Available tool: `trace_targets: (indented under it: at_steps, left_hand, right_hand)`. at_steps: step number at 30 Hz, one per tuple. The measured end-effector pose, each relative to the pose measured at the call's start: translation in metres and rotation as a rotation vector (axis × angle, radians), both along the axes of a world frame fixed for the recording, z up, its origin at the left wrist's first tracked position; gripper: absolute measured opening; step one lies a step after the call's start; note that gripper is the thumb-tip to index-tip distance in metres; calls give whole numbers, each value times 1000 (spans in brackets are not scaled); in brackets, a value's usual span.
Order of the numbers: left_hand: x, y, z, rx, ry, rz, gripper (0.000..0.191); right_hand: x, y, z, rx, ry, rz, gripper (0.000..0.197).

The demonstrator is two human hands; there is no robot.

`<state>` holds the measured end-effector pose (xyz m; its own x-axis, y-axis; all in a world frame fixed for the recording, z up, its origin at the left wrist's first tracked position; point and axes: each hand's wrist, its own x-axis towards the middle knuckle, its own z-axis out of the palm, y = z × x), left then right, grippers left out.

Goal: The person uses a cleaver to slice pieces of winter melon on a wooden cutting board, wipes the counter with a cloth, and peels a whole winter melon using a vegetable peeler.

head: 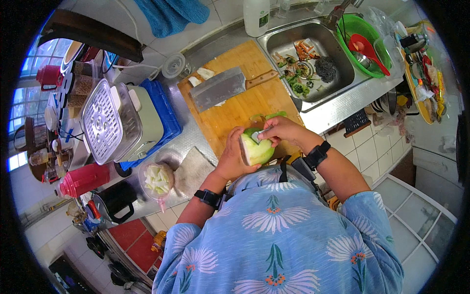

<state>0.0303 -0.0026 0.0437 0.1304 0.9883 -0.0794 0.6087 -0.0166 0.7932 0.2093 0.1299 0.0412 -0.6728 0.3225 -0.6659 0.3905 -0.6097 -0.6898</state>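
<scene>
A piece of pale green gourd or melon [259, 151] is in my left hand [232, 154], with its white cut face turned to the left. Dark green skin still shows on its upper and right sides. My right hand [282, 130] grips a small peeler [256, 137] against the gourd's skin. Under and beyond my hands lies a wooden cutting board [235, 117]. Across it rests a cleaver [220, 89] with a wooden handle, and white scraps [205, 73] lie by its blade. Green peel strips [276, 114] sit at the board's near right edge.
Right of the board is a steel sink [271, 46] holding vegetable scraps and a dark scouring pad [326, 70]. A green basin [383, 55] with a red ladle stands beyond. Leftward are a cloth [194, 172], a pitcher of pale chunks [158, 179], and a steamer [150, 114].
</scene>
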Motion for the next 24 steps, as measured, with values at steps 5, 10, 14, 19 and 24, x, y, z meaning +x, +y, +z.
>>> trace_targets:
  at_steps: [5, 10, 14, 19, 24]
  left_hand:
    - [-9, -8, -13, 40, -57, -42, 112]
    - [-17, -9, -19, 78, -84, 8, 113]
    - [-9, -6, -4, 66, 5, -90, 111]
    - [-8, -6, -1, 31, 31, -93, 115]
    - [-11, -3, -10, 89, 13, -136, 112]
  right_hand:
    - [43, 10, -40, 54, -82, -172, 26]
    - [63, 8, -22, 98, -192, -363, 23]
    - [16, -5, 7, -34, 96, -120, 25]
    - [-14, -14, 8, 30, 48, -25, 25]
    - [23, -12, -7, -195, -10, -260, 24]
